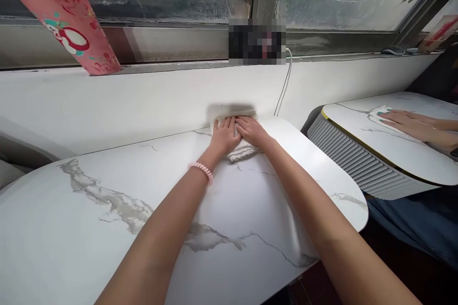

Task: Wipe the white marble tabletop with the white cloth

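A folded white cloth lies at the back edge of a white marbled tabletop, against the wall. My left hand rests flat on it with the fingers stretched forward, and a pink coiled band circles that wrist. Beside it, my right hand presses on the same cloth, fingers extended and angled to the left. The fingertips of both hands meet near the cloth's middle. Much of the cloth is hidden under the palms.
A pink paper cup stands on the window sill at the left. A white cable hangs down the wall beside a blurred dark object. On the right, another person's hands press a white cloth on a second marbled table.
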Demonstrator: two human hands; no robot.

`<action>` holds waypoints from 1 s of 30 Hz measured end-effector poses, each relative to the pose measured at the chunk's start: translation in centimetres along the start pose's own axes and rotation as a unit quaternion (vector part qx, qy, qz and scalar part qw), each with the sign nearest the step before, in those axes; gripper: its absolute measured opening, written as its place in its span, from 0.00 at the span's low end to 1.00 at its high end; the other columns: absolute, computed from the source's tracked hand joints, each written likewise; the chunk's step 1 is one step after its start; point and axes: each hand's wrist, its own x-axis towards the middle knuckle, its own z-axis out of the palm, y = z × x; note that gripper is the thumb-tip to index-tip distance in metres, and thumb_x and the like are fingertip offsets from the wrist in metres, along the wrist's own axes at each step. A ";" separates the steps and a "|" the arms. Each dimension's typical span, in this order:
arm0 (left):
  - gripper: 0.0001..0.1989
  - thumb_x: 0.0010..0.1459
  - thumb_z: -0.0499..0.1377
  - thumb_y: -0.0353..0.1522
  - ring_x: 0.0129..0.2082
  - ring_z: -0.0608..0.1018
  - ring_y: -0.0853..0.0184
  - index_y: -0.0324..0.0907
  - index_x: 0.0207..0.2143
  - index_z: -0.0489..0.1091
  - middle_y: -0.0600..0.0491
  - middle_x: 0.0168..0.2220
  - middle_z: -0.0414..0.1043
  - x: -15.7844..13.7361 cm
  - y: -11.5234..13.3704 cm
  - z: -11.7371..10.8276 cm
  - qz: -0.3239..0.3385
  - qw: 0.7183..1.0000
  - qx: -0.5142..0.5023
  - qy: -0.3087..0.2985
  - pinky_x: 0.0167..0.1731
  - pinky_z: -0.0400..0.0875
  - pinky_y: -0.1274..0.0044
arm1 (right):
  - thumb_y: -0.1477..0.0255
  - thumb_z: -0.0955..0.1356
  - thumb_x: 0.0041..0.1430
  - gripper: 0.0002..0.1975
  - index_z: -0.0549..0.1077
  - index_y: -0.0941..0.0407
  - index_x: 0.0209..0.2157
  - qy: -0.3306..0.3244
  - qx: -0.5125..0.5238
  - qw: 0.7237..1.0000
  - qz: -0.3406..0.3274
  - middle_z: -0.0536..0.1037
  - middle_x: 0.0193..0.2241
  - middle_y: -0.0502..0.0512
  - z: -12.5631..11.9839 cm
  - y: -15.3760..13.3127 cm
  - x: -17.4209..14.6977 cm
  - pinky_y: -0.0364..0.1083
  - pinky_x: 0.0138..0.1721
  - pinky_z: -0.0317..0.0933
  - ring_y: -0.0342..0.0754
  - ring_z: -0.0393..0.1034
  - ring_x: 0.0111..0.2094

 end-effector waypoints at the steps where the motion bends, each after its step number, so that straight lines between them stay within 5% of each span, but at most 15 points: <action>1: 0.33 0.68 0.39 0.39 0.72 0.52 0.59 0.31 0.70 0.47 0.42 0.72 0.50 0.2 0.0 0.1 -0.003 1.000 0.003 0.001 0.71 0.36 0.59 | 0.70 0.55 0.70 0.24 0.66 0.61 0.61 0.001 0.005 1.000 -0.001 0.67 0.64 0.62 0.0 0.1 0.2 0.57 0.68 0.49 0.56 0.58 0.65; 15: 0.33 0.68 0.38 0.37 0.72 0.52 0.57 0.29 0.71 0.46 0.43 0.72 0.48 -1.8 1.7 0.5 -0.018 0.999 0.029 0.016 0.70 0.40 0.57 | 0.68 0.55 0.70 0.25 0.65 0.59 0.63 0.004 -0.017 1.000 -0.025 0.64 0.65 0.62 -0.1 -0.1 -1.7 0.58 0.67 0.49 0.55 0.55 0.67; 30: 0.33 0.68 0.38 0.36 0.72 0.53 0.55 0.28 0.71 0.45 0.41 0.72 0.49 -10.8 8.1 0.3 -0.047 0.999 0.025 -0.001 0.70 0.41 0.55 | 0.68 0.53 0.71 0.25 0.65 0.59 0.64 -0.004 -0.069 0.993 -0.097 0.65 0.65 0.65 -1.7 -1.7 -11.9 0.64 0.66 0.53 0.59 0.56 0.67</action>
